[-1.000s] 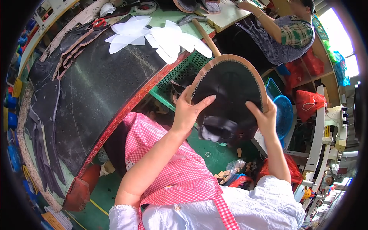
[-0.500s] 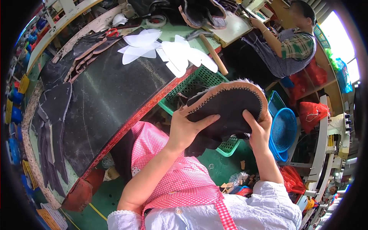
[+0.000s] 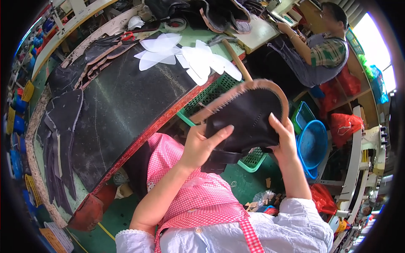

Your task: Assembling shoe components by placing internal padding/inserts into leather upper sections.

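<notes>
Our fingers clasp the dark leather shoe upper [image 3: 247, 116] from both sides, left hand [image 3: 202, 145] flat on its near-left face, right hand [image 3: 284, 141] gripping its right edge, its tan-stitched rim running lengthwise from near left up to far right above the green basket [image 3: 253, 158].

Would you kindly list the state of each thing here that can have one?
Dark shoe upper: held up in both hands, tilted.
Left hand: gripping the upper's near side.
Right hand: gripping its right side.
White pattern pieces: lying flat, overlapping, on the worktable.
Hammer: lying down.
Green basket: partly hidden.
</notes>
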Tool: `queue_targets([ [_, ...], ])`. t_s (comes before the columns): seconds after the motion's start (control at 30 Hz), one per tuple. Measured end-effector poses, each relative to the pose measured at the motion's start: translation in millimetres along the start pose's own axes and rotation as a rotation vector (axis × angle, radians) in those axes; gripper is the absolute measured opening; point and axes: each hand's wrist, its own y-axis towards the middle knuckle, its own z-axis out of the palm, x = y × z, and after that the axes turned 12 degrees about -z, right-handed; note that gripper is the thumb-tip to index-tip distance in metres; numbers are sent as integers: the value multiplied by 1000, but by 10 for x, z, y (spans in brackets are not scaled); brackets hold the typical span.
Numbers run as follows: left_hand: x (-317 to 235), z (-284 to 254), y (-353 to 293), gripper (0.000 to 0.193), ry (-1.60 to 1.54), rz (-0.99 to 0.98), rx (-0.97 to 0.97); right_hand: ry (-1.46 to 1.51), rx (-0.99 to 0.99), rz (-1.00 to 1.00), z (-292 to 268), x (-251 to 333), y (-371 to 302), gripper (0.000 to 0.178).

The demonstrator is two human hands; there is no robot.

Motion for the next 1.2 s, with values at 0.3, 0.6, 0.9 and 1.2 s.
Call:
queue_targets([
  [0.3,131,38,29,38,-21,-5,-31,-478,273,-279,-188,-75,-3,36],
  [0.6,304,402,171,32,-11,173,-51,-903,465,-264,-394,629,332,32],
  [0.9,366,-268,385,16,564,187,-4,-1254,307,-693,-1162,-800,1306,45],
  [1.2,-369,-852,1113,37,1212,601,-400,-966,854,-1115,669,-834,1806,43],
])
